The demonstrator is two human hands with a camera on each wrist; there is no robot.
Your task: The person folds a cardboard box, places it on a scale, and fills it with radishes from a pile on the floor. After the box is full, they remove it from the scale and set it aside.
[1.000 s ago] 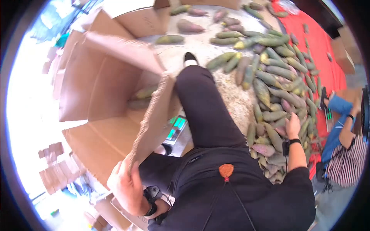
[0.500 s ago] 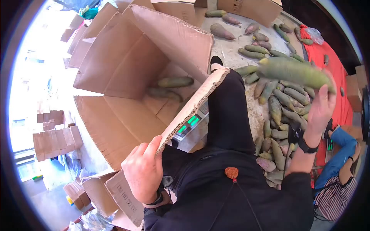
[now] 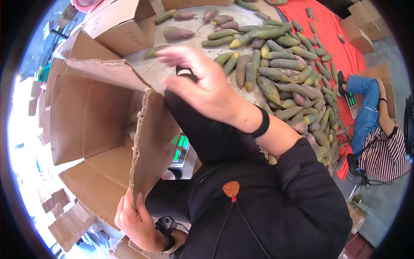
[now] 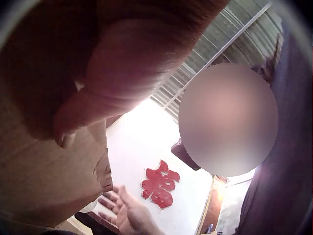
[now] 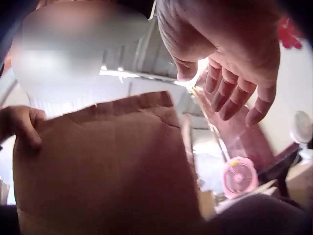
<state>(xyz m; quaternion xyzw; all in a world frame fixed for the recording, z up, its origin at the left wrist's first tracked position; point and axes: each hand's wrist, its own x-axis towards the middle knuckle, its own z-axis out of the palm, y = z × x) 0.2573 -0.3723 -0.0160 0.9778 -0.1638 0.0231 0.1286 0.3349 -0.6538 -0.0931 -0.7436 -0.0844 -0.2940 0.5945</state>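
Observation:
My left hand (image 3: 138,222) grips the upright flap of an open cardboard box (image 3: 108,166), its thumb on one side of the cardboard. The left wrist view shows that thumb (image 4: 98,110) against the flap, close up. My right hand (image 3: 200,86) is empty, its fingers extended over my knee beside the box's far edge. In the right wrist view the same hand (image 5: 230,58) hangs over the flap (image 5: 107,166) with fingers apart. The box's floor is mostly hidden behind the flap. A heap of long green and purplish radishes (image 3: 286,64) covers the floor to the right.
A scale with green lit digits (image 3: 181,146) sits beside the box, next to my leg. Another cardboard box (image 3: 118,26) stands farther back. At the right, a person in a striped shirt (image 3: 384,149) sits beyond a red sheet (image 3: 345,56). Folded cardboard (image 3: 69,226) lies at lower left.
My right hand was at the heap, then lifted a long green radish; now it is empty by the box, having swung left. My left hand has kept its grip on the flap.

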